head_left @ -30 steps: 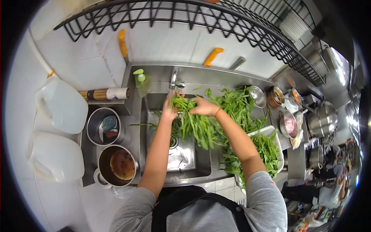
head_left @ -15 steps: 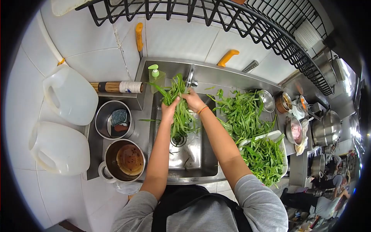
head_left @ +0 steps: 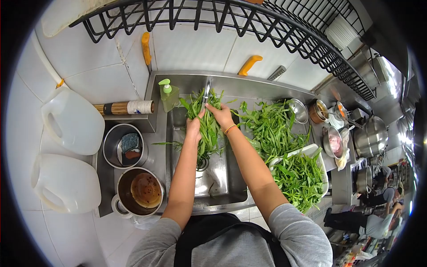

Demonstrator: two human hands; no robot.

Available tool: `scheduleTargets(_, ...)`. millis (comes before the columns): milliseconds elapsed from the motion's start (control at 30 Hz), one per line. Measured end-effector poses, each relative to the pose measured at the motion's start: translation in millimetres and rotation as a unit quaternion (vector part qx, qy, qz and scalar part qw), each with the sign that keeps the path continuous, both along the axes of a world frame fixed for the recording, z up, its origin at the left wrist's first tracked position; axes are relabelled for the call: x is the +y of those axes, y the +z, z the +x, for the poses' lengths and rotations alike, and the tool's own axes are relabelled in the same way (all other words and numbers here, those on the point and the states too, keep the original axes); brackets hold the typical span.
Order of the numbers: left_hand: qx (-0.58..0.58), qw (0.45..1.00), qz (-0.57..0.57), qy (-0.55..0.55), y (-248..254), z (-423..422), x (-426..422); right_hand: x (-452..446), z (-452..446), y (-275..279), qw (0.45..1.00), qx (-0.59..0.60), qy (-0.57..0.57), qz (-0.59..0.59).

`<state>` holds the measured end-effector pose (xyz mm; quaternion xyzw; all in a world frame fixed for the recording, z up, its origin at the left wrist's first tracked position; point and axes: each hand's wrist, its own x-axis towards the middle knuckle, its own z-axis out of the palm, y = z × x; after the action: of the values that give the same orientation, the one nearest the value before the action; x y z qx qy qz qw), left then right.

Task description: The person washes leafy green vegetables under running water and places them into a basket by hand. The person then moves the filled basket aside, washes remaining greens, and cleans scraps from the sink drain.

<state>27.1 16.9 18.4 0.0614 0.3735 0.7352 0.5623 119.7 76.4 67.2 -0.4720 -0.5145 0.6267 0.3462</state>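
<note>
On the worktop (head_left: pixel 156 158), beside the sink (head_left: pixel 211 180), lies a heap of greens (head_left: pixel 271 129); the tub (head_left: pixel 325 175) holds more. Which lot is finished, I can't tell. One bunch (head_left: pixel 208 139), over the sink, is gripped by my left hand (head_left: pixel 194 129) and right hand (head_left: pixel 222 117).

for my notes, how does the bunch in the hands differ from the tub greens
The held bunch is gripped by the left hand and right hand over the sink; the tub greens lie unheld in the white tub. The held bunch is gathered narrow, while the tub greens spread in a broader heap. Both are green with long leaves.
</note>
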Motion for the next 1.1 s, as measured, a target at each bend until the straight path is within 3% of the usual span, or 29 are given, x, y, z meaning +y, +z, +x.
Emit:
scheduleTargets(33,-0.001,1.000,-0.010,0.012,-12.6,-0.2,7.0,1.5,1.1,-9.6,1.000,0.000,-0.001,0.001)
scheduleTargets(67,0.000,0.992,-0.109,0.063,-24.5,-0.9,15.8,2.5,2.8,-19.4,0.998,-0.026,0.018,0.059)
scheduleTargets(100,0.000,0.992,-0.109,0.062,-28.0,-4.8,14.8,0.8,3.4,-18.8,0.991,-0.051,0.037,0.116)
scheduleTargets(167,-0.125,0.991,0.006,-0.053,-36.5,-13.0,8.5,4.7,9.1,-13.7,0.990,-0.036,0.097,0.100)
scheduleTargets(233,-0.130,0.988,0.034,-0.077,-38.8,-11.7,2.7,5.3,8.9,-11.4,0.990,-0.042,0.119,0.066)
scheduleTargets(267,-0.162,0.982,0.056,-0.076,-39.5,-9.9,1.3,5.6,4.0,-11.1,0.969,-0.149,0.141,0.140)
scheduleTargets(300,-0.195,0.975,0.077,-0.076,-44.3,-8.2,0.2,2.2,-3.5,-12.3,0.969,-0.148,0.139,0.139)
scheduleTargets(367,-0.192,0.977,0.066,-0.058,-56.4,-7.6,-1.3,-4.2,-18.5,-13.3,0.925,-0.262,0.102,0.256)
scheduleTargets(400,-0.205,0.976,0.061,-0.044,-50.7,-7.7,-7.1,-2.0,-20.3,-14.3,0.926,-0.261,0.100,0.255)
scheduleTargets(500,-0.213,0.974,0.063,-0.037,-42.5,-9.4,-21.4,13.0,-27.7,-17.0,0.957,-0.192,0.199,0.087)
scheduleTargets(533,-0.187,0.979,0.057,-0.060,-46.1,-9.6,-23.4,-2.3,-22.7,22.5,0.942,-0.262,0.190,0.093)
scheduleTargets(567,-0.160,0.982,0.050,-0.083,-49.4,-10.5,-23.8,0.8,-21.3,13.9,0.942,-0.261,0.191,0.092)
scheduleTargets(667,-0.109,0.991,0.047,-0.060,-64.0,-6.7,-4.7,2.2,-17.5,-7.2,0.974,-0.078,0.156,0.147)
scheduleTargets(700,-0.076,0.995,0.040,-0.049,-64.1,-6.0,2.8,16.8,-13.5,-30.6,0.980,0.034,0.172,0.095)
scheduleTargets(767,-0.074,0.996,0.040,-0.011,-33.3,-5.8,7.2,3.9,-2.4,-7.8,0.978,0.206,0.018,-0.021)
scheduleTargets(833,-0.179,0.974,0.125,-0.058,-5.1,-9.3,12.2,4.9,9.5,-28.0,0.979,0.199,-0.019,-0.047)
scheduleTargets(867,-0.202,0.962,0.166,-0.081,-15.7,-15.7,23.6,9.7,16.4,-48.4,0.977,0.192,-0.056,-0.073)
scheduleTargets(900,-0.203,0.961,0.167,-0.084,-11.6,-16.4,28.6,20.5,24.8,-85.1,0.981,0.163,0.009,-0.110)
scheduleTargets(967,-0.214,0.967,0.134,0.026,-0.1,-15.5,38.6,-16.4,25.3,-46.2,0.949,0.221,0.068,-0.213)
scheduleTargets(1033,-0.202,0.968,0.137,0.049,-5.3,-21.9,48.4,-36.6,24.9,-23.6,0.955,0.217,0.095,-0.178)
scheduleTargets(1067,-0.185,0.971,0.133,0.068,-2.5,-24.5,49.2,-35.5,20.1,-32.5,0.974,0.201,0.063,-0.081)
scheduleTargets(1100,-0.167,0.974,0.128,0.085,-2.7,-28.0,51.0,-31.6,16.1,-39.8,0.974,0.203,0.055,-0.079)
